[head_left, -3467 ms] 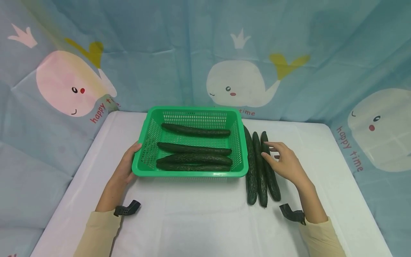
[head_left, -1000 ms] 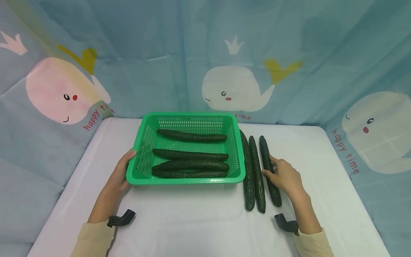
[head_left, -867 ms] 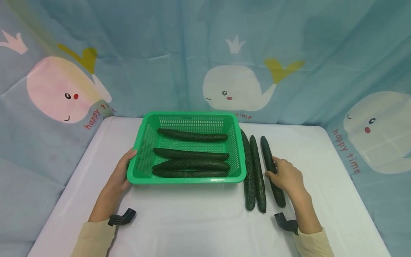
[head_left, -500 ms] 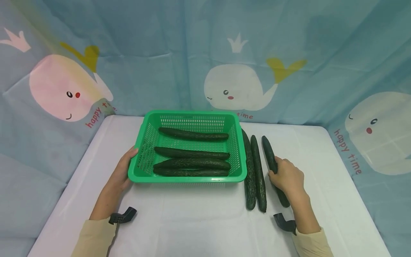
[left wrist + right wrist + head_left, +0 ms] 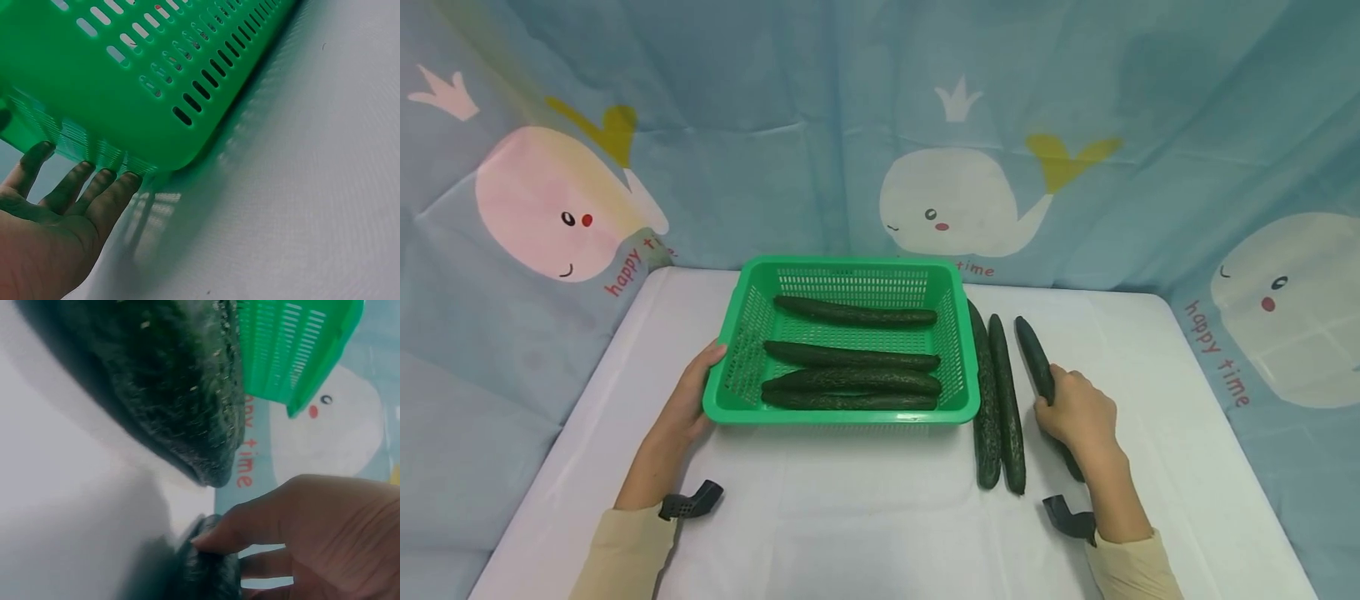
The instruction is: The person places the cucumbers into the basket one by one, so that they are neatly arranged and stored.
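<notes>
Right fingers [image 5: 269, 564] gripping outermost cucumber [image 5: 1032, 350] | left fingers [image 5: 109, 203] holding green basket [image 5: 842, 417] | two cucumbers [image 5: 1009, 408] lie between

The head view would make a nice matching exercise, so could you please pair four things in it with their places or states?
Things:
1. Green plastic basket
2. Left hand
3. Right hand
4. Whale-print curtain

Places or states:
A. Grips a cucumber
B. Hangs behind the white-covered table
C. Contains four cucumbers
D. Touches the basket's left end

Right pairs: 1-C, 2-D, 3-A, 4-B
</notes>
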The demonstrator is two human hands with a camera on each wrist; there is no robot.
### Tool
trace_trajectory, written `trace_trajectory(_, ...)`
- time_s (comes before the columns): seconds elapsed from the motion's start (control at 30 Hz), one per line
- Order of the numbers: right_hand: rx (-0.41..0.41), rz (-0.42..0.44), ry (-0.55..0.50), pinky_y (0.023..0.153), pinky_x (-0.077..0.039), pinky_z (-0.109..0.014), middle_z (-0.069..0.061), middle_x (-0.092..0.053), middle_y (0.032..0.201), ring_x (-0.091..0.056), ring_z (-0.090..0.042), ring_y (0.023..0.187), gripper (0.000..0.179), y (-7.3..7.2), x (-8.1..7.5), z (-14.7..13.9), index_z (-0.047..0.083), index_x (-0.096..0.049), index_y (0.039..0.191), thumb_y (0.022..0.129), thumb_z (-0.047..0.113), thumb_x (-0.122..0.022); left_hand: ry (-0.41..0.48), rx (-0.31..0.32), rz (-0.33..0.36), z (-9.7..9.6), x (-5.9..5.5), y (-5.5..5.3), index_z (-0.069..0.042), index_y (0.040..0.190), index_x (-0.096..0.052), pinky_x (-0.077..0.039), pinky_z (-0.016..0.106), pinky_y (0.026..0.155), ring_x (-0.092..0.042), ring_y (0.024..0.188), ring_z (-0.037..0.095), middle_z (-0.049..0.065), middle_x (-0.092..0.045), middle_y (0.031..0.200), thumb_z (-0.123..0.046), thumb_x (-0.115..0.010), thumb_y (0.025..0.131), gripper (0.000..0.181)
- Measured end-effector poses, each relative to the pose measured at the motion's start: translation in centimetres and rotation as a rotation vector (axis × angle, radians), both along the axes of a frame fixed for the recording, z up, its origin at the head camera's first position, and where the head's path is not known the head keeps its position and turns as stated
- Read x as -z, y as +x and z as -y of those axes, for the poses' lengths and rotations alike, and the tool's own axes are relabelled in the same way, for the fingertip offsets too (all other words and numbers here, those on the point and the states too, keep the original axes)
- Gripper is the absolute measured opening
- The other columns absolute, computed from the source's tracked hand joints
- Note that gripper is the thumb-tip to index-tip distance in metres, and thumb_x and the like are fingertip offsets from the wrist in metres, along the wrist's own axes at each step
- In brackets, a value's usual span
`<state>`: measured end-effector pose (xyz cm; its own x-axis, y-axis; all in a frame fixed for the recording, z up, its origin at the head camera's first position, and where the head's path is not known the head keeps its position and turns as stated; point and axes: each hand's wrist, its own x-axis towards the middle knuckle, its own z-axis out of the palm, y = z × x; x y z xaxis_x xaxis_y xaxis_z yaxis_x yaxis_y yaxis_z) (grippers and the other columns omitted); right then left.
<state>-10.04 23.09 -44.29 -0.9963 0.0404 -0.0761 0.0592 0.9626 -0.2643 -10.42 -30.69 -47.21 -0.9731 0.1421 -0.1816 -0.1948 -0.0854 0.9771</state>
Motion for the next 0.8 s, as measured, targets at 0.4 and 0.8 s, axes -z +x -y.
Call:
trace_trajectory(0.4,0.02,0.059,-0.064,0.055,-0.058,-0.046,-0.039,-0.069,0.119,-0.074,-0.043,0.082,0.063,-0.3,-0.2,-1.3,-0.014,-0.056,0.142,0.095,0.025,-0.074,-0.06,-0.01,0.033,0.0,-0.4,-0.5,-0.012,0.172,-0.006,-0.052,0.009,0.105,-0.052,0.13,-0.006,0.022,-0.017,0.175,-0.054,-0.038,0.112,0.08)
trace_trajectory(0.8,-0.025,0.073,-0.099,0.06,-0.06,-0.047,-0.035,-0.072,0.118,-0.074,-0.043,0.087,0.064,-0.7,-0.5,-1.3,-0.014,-0.052,0.145,0.096,0.024,-0.07,-0.044,0.019,-0.009,0.2,-0.1,-0.4,-0.007,0.171,-0.007,-0.057,0.014,0.102,-0.059,0.125,-0.001,-0.011,-0.05,0.141,-0.049,-0.036,0.114,0.076)
